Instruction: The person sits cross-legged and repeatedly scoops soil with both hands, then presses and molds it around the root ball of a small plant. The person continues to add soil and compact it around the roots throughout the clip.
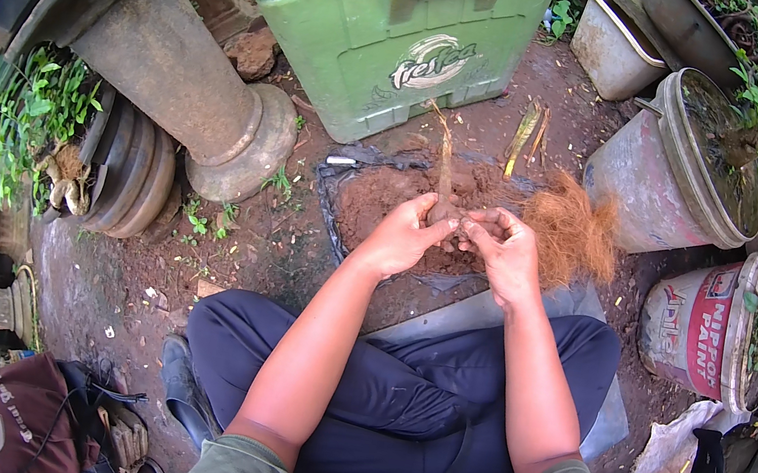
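Brown, bare plant stem (442, 172) pinched at its base by both hands, L hand (399, 235) and R hand (502, 249) meeting fingertip to fingertip over a soil pile (375, 201). Stem's long axis runs away from the hands, toward a green crate (384, 27) w/ white oval logo. Coconut fibre (575, 231) just R of R hand; red-and-white paint bucket (699, 330) further R.

Outdoor garden potting corner, bare earth, soil heap (385, 200) on plastic, paint buckets (686, 168) as planters, coconut fibre (575, 231), weeds (40, 105)

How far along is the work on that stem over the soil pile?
Done: soil heaped on dark sheet, coconut fibre laid beside it. In hand: left hand and right hand press a soil clump round the stem base. Left: fibre unused, so any wrapping is undone.
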The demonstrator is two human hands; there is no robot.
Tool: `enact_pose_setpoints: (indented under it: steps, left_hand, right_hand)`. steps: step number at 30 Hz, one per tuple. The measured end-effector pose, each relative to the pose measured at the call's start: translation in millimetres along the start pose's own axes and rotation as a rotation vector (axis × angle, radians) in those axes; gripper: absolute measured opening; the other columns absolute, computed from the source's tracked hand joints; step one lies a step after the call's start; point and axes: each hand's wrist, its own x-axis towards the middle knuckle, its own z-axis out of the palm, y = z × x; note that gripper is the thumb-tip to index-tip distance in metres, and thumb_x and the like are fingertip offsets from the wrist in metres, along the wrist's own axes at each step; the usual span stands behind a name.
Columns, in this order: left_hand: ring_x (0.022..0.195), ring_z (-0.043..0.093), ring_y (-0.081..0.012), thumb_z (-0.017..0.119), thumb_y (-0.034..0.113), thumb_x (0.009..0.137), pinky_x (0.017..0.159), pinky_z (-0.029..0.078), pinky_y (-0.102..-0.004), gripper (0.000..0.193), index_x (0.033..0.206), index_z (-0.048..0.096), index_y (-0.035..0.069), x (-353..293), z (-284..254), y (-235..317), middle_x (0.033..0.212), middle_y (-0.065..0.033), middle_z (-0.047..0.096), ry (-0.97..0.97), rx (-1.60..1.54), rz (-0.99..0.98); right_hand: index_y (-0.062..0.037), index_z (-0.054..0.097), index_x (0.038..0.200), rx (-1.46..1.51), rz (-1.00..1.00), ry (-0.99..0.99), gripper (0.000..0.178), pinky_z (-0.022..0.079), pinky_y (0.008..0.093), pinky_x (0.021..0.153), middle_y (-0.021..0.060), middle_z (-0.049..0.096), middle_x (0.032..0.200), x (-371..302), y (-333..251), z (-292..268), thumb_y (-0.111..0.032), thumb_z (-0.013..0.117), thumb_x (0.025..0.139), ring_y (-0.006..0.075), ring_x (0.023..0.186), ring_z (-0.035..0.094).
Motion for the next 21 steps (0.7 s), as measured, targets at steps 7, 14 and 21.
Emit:
enact_pose_setpoints:
  steps: [7,14,21]
  left_hand:
    - [0.108,0.066,-0.0138,0.06,0.016,0.105,0.088,0.055,-0.031,0.037,0.139,0.056,0.0,2,-5,-6,0.124,-0.0062,0.068,0.017,-0.103,-0.072]
    - [0.109,0.064,-0.0127,0.063,0.027,0.107,0.086,0.054,-0.0313,0.043,0.141,0.055,0.001,2,11,-10,0.127,-0.0067,0.067,0.328,-0.218,-0.052]
    - [0.092,0.063,-0.0082,0.065,0.024,0.107,0.078,0.053,-0.0278,0.029,0.126,0.061,0.002,3,5,-6,0.109,-0.0036,0.069,0.188,-0.002,0.011]
  right_hand:
    - [0.0023,0.067,0.117,0.361,0.149,-0.025,0.019,0.062,0.0293,0.08,0.0092,0.074,0.104,1,3,-1,-0.001,0.071,0.098,0.0148,0.089,0.072]
    - [0.0033,0.069,0.122,-0.105,-0.101,0.05,0.034,0.061,0.0288,0.082,0.0094,0.074,0.106,-8,3,17,0.0,0.08,0.09,0.0156,0.093,0.074]
    - [0.0021,0.074,0.12,-0.54,-0.183,0.14,0.037,0.057,0.0242,0.079,0.0027,0.074,0.1,-14,-2,24,-0.002,0.086,0.085,0.0074,0.087,0.07]
